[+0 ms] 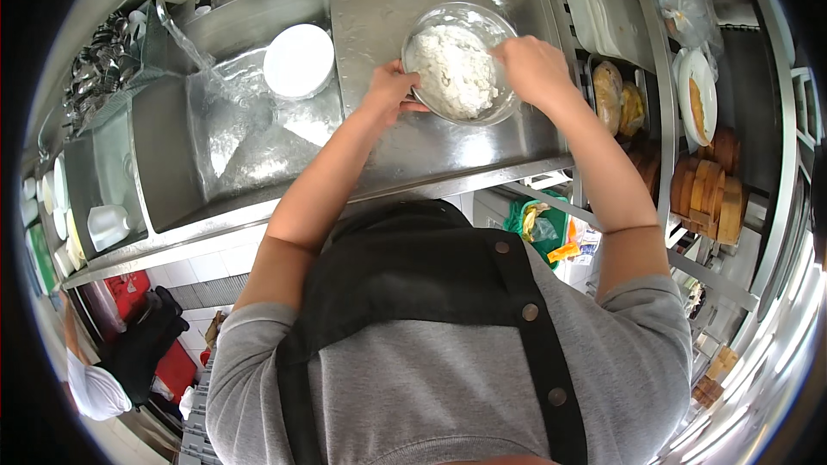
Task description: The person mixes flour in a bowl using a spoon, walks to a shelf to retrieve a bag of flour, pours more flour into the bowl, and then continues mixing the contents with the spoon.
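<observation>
A round, shiny mixing bowl (446,117) rests on the stainless-steel worktop (394,155). Inside it lies a lumpy, floury white mixture (457,71), and smears of white coat the bowl's inner wall. My left hand (391,92) grips the bowl at its left side, fingers around the rim and under the edge. At the right rim is my right hand (533,71), its fingers curled over the mixture. Those fingertips are turned away, so whether they pinch a utensil or the mixture cannot be seen.
Left of the worktop, a running faucet (169,3) pours into a sink (213,148) holding a white round container (299,61). Cutlery fills a basket (145,45). A rack (665,77) at right carries bamboo steamers (707,197). Another person (97,387) is at lower left.
</observation>
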Tool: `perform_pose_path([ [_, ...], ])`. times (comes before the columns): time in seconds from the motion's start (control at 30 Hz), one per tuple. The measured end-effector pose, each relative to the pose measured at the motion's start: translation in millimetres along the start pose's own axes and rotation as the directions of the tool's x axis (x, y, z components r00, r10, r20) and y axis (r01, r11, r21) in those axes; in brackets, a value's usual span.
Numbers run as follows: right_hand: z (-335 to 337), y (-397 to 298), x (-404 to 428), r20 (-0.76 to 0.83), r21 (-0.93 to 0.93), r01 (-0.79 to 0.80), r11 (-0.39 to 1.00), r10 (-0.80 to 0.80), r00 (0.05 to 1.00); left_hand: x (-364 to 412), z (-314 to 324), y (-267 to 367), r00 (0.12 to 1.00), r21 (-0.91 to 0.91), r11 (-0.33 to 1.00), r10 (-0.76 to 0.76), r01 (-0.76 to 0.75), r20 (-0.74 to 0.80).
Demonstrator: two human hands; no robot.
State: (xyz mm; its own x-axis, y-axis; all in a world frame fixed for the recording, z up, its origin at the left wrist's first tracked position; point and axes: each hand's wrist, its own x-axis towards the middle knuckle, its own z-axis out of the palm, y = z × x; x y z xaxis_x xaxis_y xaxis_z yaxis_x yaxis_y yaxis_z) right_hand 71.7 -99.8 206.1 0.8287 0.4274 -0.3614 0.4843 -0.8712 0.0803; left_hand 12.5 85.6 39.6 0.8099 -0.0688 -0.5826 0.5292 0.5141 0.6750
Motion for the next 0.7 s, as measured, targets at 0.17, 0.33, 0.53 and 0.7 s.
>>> perform_pose_path([
  [0.17, 68.3, -15.2, 57.0, -0.076, 0.065, -0.065, 0.996, 0.069, 0.995, 4.0, 4.7, -1.5, 0.999, 0.012, 0.999, 0.046, -0.047, 0.018],
  [0.33, 87.5, -17.1, 37.5, -0.027, 0.078, 0.101, 0.992, -0.1, 0.995, 4.3, 4.3, -1.7, 0.997, -0.082, 0.994, 0.069, -0.072, -0.045],
  [0.53, 83.0, -4.3, -21.0, 0.07, -0.108, 0.23, 0.967, -0.223, 0.972, 3.7, 8.1, -0.9, 0.994, -0.015, 0.995, 0.096, -0.097, -0.055],
  [0.7, 121.2, 6.1, 31.4, -0.069, 0.061, 0.021, 0.998, -0.017, 0.997, 1.8, 12.8, 3.3, 0.992, 0.163, 0.981, 0.117, -0.109, -0.04],
])
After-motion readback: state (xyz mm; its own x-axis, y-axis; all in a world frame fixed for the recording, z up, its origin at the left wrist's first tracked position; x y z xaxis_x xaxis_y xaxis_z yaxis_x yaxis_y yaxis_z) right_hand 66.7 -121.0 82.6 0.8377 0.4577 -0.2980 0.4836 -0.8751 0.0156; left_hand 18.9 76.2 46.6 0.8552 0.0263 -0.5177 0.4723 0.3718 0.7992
